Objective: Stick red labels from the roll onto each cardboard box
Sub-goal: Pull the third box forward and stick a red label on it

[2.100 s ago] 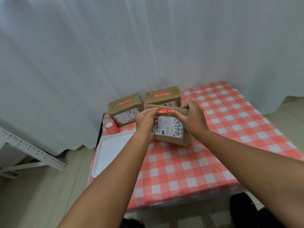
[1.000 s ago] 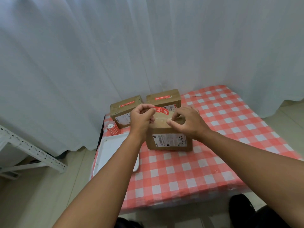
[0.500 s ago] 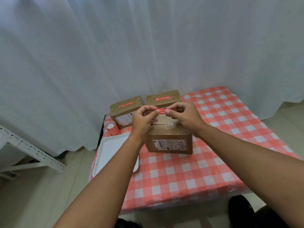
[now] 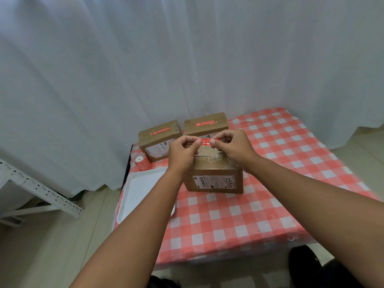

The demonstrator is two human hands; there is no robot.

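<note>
A red label (image 4: pixel 205 142) is stretched between my left hand (image 4: pixel 182 151) and my right hand (image 4: pixel 233 146), each pinching one end. It hangs just above the taped top of the near cardboard box (image 4: pixel 214 177), which stands on the checked tablecloth with a white shipping label facing me. Two more boxes stand behind it: the left box (image 4: pixel 159 140) and the right box (image 4: pixel 205 124), each with a red label on top. The roll of red labels (image 4: pixel 142 162) lies at the table's left edge.
A white tray (image 4: pixel 141 190) lies on the left of the red-and-white checked table (image 4: pixel 270 183). White curtains hang close behind the boxes. A white metal frame (image 4: pixel 41 192) stands on the floor to the left.
The near box was tilted up in both hands, then set flat on the table. My right hand has taken the label's free end, and both hands now hold it over the box top.
</note>
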